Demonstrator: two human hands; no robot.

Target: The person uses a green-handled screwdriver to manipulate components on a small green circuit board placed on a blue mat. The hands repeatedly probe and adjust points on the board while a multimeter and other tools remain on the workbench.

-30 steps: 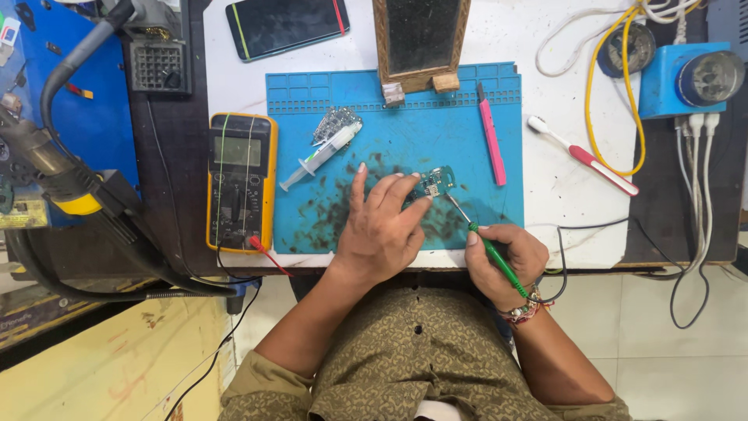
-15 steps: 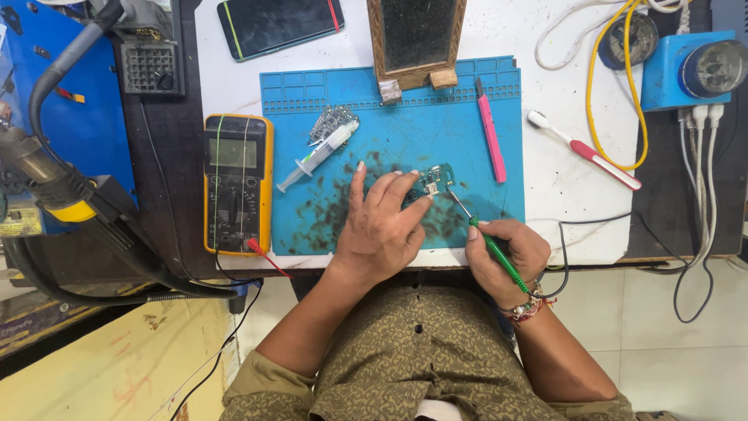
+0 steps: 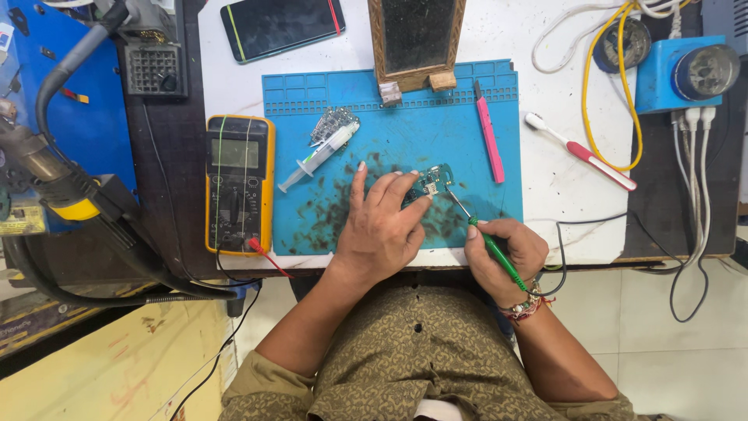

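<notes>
A small green circuit board [image 3: 433,181] lies on the blue work mat [image 3: 460,125]. My left hand [image 3: 382,222] presses flat on the mat, its fingertips holding the board's near edge. In my right hand [image 3: 502,257] I grip a green-handled soldering iron [image 3: 487,242], whose thin metal tip reaches up-left to the board's right edge. Dark stains cover the mat around the board.
A yellow multimeter [image 3: 238,183] lies left of the mat, with a syringe [image 3: 319,156] and a metal shield piece [image 3: 333,122] on the mat. A pink tool [image 3: 489,136], a toothbrush [image 3: 580,152], a phone [image 3: 280,27], a wooden-framed stand [image 3: 415,39] and a blue device [image 3: 686,74] with cables surround it.
Both hands stay in the same hold; only the camera has shifted slightly.
</notes>
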